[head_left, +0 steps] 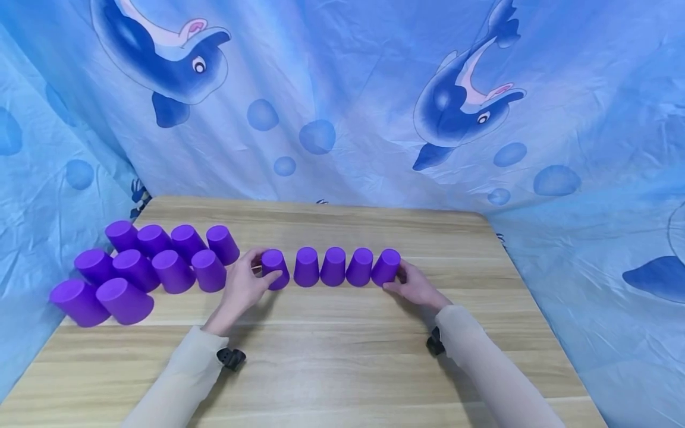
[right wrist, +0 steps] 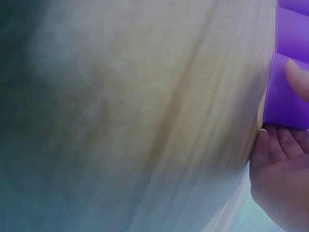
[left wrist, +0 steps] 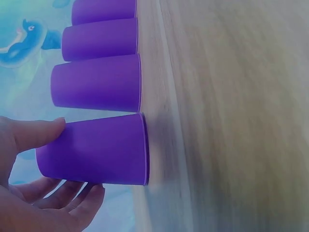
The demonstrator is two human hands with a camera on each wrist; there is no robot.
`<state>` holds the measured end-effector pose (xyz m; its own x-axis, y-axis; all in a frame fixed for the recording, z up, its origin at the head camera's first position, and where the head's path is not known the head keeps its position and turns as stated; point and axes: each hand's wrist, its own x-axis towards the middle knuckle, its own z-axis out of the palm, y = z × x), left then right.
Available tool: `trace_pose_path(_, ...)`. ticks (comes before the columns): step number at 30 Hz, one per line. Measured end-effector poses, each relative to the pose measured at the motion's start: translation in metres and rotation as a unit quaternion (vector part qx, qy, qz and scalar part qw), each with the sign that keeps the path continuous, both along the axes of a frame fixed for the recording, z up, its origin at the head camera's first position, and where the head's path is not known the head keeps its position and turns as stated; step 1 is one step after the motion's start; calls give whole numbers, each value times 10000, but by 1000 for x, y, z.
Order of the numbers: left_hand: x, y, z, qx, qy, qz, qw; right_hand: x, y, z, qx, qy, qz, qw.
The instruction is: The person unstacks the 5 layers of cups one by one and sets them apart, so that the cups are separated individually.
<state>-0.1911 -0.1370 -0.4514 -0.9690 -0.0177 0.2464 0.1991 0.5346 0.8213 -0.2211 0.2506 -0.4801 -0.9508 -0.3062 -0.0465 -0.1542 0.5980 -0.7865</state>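
Observation:
A row of several purple cups stands upside down across the middle of the table. At its left end my left hand (head_left: 248, 284) holds a cup (head_left: 275, 270), thumb on the near side and fingers round the other. The left wrist view shows that cup (left wrist: 96, 152) with its rim down at the table and a narrow gap to its neighbour (left wrist: 96, 83). My right hand (head_left: 414, 285) grips the cup (head_left: 386, 267) at the right end. In the right wrist view the thumb lies over this cup (right wrist: 285, 101), with the fingers along its outer side.
More upside-down purple cups stand in staggered rows on the left of the wooden table (head_left: 342, 368), the nearest one (head_left: 210, 272) close to my left hand. A blue dolphin-print curtain (head_left: 364, 89) hangs behind and at both sides.

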Motion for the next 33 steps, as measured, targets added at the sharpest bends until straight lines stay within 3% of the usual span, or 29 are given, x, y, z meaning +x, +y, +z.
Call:
trace_pose_path(7,9,-13,-2,-272,20,232,9994,1,1,1,-61,61,37,10000)
trace_pose_path(14,26,-28,0,-181,209,256,9993,1,2,0,-53,147,92,9998)
trace_pose_path(23,47,-51,5,-400,218,634,9969,1,3,-2,-39,131,123,9998)
trace_pose_path(33,64,-72,14,-300,6,522,9982,1,3,-3,-132,117,148,9997)
